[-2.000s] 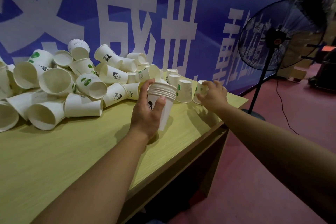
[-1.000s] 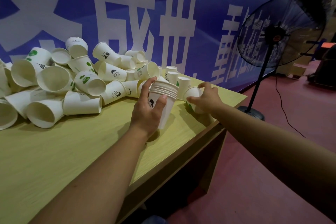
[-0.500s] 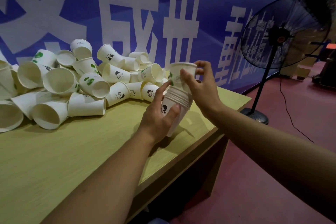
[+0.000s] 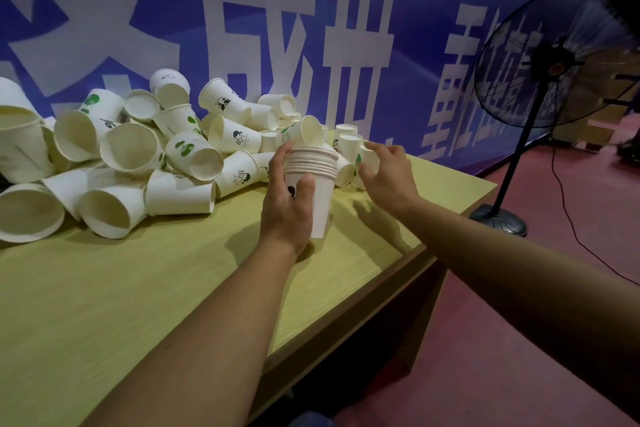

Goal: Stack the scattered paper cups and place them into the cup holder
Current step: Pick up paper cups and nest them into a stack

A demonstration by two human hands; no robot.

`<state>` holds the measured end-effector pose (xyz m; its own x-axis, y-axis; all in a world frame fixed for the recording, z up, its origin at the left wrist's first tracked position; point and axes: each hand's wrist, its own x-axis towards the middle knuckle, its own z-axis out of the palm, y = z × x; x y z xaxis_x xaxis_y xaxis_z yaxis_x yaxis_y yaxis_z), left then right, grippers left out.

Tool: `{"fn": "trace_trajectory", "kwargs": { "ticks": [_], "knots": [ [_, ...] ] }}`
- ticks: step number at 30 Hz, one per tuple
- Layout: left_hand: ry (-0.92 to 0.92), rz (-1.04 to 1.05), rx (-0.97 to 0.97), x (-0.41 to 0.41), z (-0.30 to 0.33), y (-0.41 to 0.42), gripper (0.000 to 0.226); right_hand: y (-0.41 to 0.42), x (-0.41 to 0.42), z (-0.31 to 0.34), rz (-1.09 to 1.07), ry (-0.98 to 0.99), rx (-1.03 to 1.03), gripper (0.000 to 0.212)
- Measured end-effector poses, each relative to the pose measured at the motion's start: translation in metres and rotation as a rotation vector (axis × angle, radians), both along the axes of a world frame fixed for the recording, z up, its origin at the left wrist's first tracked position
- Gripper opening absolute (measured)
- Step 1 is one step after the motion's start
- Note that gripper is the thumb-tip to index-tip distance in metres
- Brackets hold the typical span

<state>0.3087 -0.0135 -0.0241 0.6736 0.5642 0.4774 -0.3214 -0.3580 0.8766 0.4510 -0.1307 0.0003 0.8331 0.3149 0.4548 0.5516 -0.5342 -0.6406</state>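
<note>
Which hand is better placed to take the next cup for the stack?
The right hand, probably. It already reaches among the upright cups at the table's far right corner, fingers at one of them. The left hand is busy: it grips the stack of cups and holds it upright.

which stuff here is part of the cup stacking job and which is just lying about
Job: stack of cups held by the left hand; cup the right hand reaches for; loose cup pile. No cup holder in view.

Lying about: standing fan; blue banner; table.
</note>
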Motion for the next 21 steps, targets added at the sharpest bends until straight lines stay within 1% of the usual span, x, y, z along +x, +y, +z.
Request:
{"fn": "trace_trajectory", "kwargs": {
  "ticks": [3,5,7,9,12,14,15,17,18,20,21],
  "knots": [
    [-0.016,-0.019,-0.026,-0.001,0.001,0.002,0.062,0.004,0.024,0.003,-0.108,0.048,-0.175,0.058],
    [-0.015,-0.030,-0.032,-0.002,0.001,0.003,0.062,0.007,0.032,0.004,-0.131,0.053,-0.241,0.058],
    [-0.011,-0.041,-0.035,-0.001,0.001,0.003,0.062,0.008,0.036,0.004,-0.142,0.021,-0.251,0.054],
    [-0.013,-0.046,-0.039,0.000,0.001,0.003,0.062,0.007,0.037,0.006,-0.140,-0.029,-0.218,0.047],
    [-0.010,-0.043,-0.035,0.001,0.001,0.003,0.063,0.004,0.035,0.011,-0.102,-0.090,-0.165,0.029],
    [-0.004,-0.041,-0.030,0.001,0.002,0.003,0.065,-0.002,0.033,0.013,-0.076,-0.116,-0.183,0.021],
    [-0.002,-0.042,-0.032,0.001,0.001,0.003,0.065,-0.005,0.031,0.014,-0.063,-0.124,-0.199,0.021],
    [0.000,-0.037,-0.029,0.001,0.000,0.003,0.064,-0.011,0.027,0.016,-0.043,-0.144,-0.209,0.028],
    [0.002,-0.033,-0.024,0.000,0.000,0.003,0.064,-0.014,0.024,0.018,-0.034,-0.146,-0.200,0.035],
    [0.001,-0.036,-0.016,-0.001,0.001,0.002,0.065,-0.021,0.019,0.021,-0.009,-0.128,-0.192,0.054],
    [-0.001,-0.041,-0.014,-0.002,0.001,0.002,0.065,-0.024,0.016,0.023,0.003,-0.116,-0.223,0.063]
  ]
}}
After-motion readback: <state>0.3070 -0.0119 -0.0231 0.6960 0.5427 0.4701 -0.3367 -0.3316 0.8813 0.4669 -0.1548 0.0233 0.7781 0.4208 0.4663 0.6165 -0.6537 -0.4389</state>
